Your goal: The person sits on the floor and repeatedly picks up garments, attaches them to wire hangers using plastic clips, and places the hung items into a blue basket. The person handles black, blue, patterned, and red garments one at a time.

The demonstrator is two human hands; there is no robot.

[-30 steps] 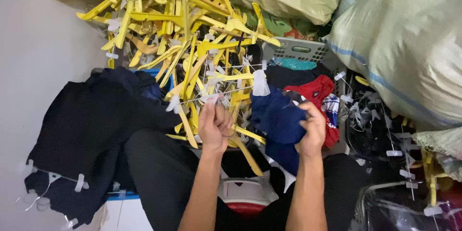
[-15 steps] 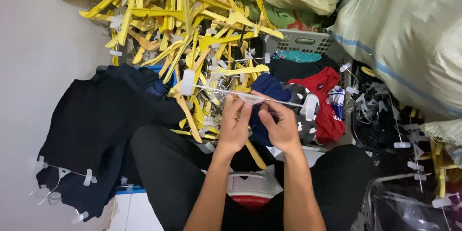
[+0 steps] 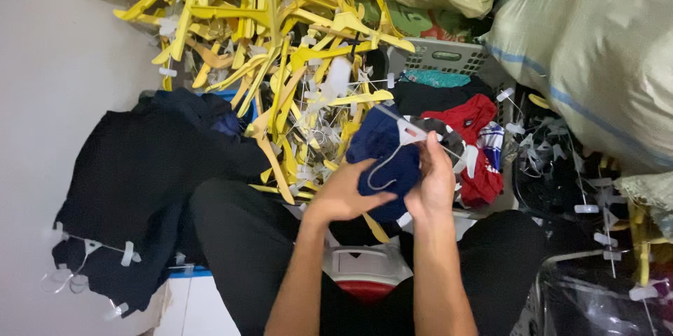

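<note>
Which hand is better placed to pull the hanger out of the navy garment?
Right, probably. The right hand already pinches the white hanger near its neck, wire hook hanging free. The left hand is gripping the navy garment from below, so it suits bracing.

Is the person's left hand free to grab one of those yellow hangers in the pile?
Probably not yet: the left hand is on the navy garment, though the yellow hangers lie uncovered just beyond it.
</note>
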